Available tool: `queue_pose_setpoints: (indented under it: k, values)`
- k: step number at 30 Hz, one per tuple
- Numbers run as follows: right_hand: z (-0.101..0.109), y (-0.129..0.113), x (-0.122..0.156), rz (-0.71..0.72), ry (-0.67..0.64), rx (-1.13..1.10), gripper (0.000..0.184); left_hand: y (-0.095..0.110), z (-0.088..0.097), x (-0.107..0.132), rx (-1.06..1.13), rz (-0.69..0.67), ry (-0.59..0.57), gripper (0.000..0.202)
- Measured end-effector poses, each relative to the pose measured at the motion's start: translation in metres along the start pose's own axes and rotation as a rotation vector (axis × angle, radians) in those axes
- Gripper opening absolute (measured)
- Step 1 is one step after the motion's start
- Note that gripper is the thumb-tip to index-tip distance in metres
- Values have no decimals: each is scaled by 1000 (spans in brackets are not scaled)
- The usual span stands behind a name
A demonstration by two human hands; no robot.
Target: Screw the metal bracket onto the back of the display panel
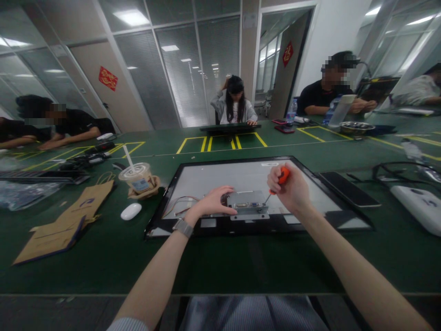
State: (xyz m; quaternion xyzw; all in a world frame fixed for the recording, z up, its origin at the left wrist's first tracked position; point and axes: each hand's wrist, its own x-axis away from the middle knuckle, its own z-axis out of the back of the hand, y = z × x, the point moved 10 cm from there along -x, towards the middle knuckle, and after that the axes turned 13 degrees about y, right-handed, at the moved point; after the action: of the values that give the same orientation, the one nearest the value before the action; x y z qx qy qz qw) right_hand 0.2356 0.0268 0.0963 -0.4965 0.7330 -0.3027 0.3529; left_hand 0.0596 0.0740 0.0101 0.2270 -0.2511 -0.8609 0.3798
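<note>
A flat display panel (pixel 213 174) with a black frame lies on the table, its pale back facing up. Near its front edge sits a metal bracket (pixel 248 198) with a row of connector ports. My left hand (pixel 215 201) grips the bracket's left end between thumb and fingers. In my right hand (pixel 292 191) is a screwdriver (pixel 283 175) with an orange and black handle. Its shaft slants down to the bracket's right end, and the tip appears to touch near a port there. Thin wires (pixel 179 201) run across the panel left of my left hand.
On the left are an iced drink cup (pixel 139 177) in a cardboard holder, a white oval case (pixel 131 211) and a brown paper bag (pixel 69 220). A black phone (pixel 349 189) and a white device (pixel 418 209) lie right. Several people sit around the green table (pixel 220 271).
</note>
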Motion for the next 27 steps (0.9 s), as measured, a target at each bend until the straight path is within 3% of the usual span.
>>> queue_pose_setpoints:
  k: [6,16,27]
  values:
    - [4,-1,-3,15,26,28,36,-4,-2,0,-12,8,-7,81]
    - [-21,-5,17,47,-34,78,22,0,0,0,13,12,-4,77]
    - [-8,0,10,105,43,113,15,4,2,0,5,10,6,78]
